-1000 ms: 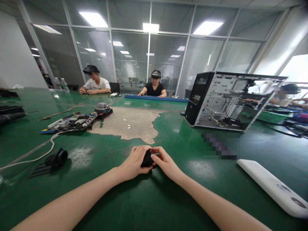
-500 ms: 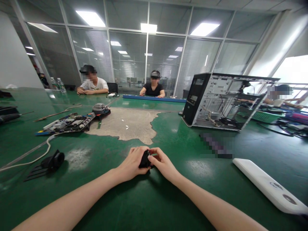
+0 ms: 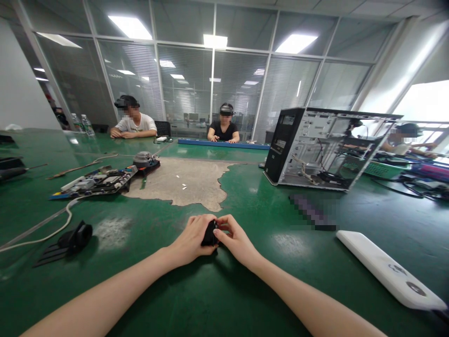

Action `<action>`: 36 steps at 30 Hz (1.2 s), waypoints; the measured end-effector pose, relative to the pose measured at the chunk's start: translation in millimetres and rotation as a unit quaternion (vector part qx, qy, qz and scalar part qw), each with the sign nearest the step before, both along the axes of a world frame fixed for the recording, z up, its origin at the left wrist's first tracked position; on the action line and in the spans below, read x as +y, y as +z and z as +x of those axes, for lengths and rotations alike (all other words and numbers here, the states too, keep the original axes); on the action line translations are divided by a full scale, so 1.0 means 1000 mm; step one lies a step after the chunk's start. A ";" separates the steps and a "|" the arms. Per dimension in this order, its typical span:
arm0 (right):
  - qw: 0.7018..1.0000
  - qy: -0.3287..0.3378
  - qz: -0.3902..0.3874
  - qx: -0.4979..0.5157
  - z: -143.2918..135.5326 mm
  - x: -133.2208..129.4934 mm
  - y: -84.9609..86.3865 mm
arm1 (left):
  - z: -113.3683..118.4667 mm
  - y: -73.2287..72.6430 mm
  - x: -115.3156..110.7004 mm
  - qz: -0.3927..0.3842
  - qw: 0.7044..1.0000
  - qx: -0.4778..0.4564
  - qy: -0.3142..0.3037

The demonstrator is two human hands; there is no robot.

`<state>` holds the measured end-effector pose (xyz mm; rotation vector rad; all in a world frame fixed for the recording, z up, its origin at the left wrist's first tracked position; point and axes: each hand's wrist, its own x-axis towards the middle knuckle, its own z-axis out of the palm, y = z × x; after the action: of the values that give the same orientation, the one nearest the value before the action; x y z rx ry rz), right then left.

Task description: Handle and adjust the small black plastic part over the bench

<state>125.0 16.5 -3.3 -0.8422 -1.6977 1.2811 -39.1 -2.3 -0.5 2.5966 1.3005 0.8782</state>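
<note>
Between my two hands, low over the green table [image 3: 147, 290], is a small black part [image 3: 209, 235], mostly covered by fingers, so its exact kind does not show. My left hand [image 3: 193, 238] wraps round it from the left. From the right, the thumb and fingers of my right hand [image 3: 235, 238] pinch its near edge. To the left lies a black plastic piece with a round end and flat slats [image 3: 75, 238]. Ahead of my hands is a bare greyish patch [image 3: 189, 180] with a few small white scraps.
An open computer case [image 3: 284, 145] stands at the right, with a white power bank-like slab [image 3: 389, 269] and a blurred-out dark item [image 3: 312, 213] nearer. A circuit board [image 3: 101, 181] and a white cable [image 3: 68, 215] lie left. Several people sit beyond, behind a blue strip [image 3: 224, 144].
The view has shifted very slightly. Both hands keep their hold on the black part, with no clear movement of the fingers.
</note>
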 end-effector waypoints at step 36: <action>0.999 0.022 -0.026 -0.008 0.002 0.004 -0.001 | 0.000 0.000 0.002 0.000 1.000 0.003 -0.009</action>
<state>127.3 20.1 -4.5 -0.8520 -1.7115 1.3563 -39.5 -0.8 -0.6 2.6095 1.2755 0.8667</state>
